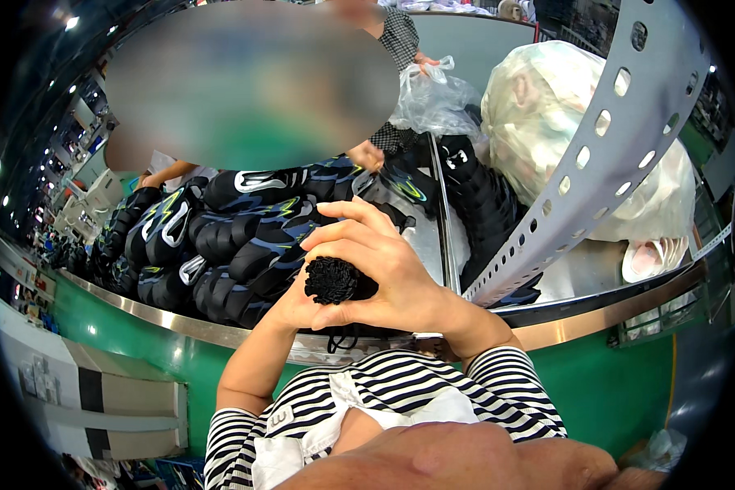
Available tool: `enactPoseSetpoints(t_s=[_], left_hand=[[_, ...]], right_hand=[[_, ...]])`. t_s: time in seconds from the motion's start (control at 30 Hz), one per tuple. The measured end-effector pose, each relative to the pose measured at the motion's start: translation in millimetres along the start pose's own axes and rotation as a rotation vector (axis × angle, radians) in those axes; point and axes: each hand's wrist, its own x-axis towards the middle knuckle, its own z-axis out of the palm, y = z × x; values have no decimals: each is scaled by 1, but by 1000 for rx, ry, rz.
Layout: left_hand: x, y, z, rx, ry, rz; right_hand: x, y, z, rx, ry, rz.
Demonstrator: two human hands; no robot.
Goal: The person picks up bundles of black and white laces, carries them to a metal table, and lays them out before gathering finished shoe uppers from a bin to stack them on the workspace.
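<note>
A thick bundle of black laces is held upright in front of my chest, its packed ends facing up. My right hand curls round it from the right, fingers arched over the far side and thumb along the near side. From the left, my left hand closes on the same bundle; its fingers are mostly hidden behind the laces and the right hand. A loose black loop hangs below. Just beyond my hands lie piles of black shoe uppers with blue, white and yellow-green markings.
A metal-edged worktable curves before me. A perforated grey upright post rises at the right, near stacked black uppers. Large filled plastic bags sit behind it, with pale insole-like pieces. Across the table, another person's hand is near the uppers.
</note>
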Motion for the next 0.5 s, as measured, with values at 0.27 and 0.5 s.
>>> enactPoseSetpoints(t_s=[0.27,0.5], left_hand=[[-5,-4,-4,67,-119,19],[6,-14,0,190,-57,23]], right_hand=[[2,-1,-1,98,-73,-15],[1,9,-3,181,-22,-4]])
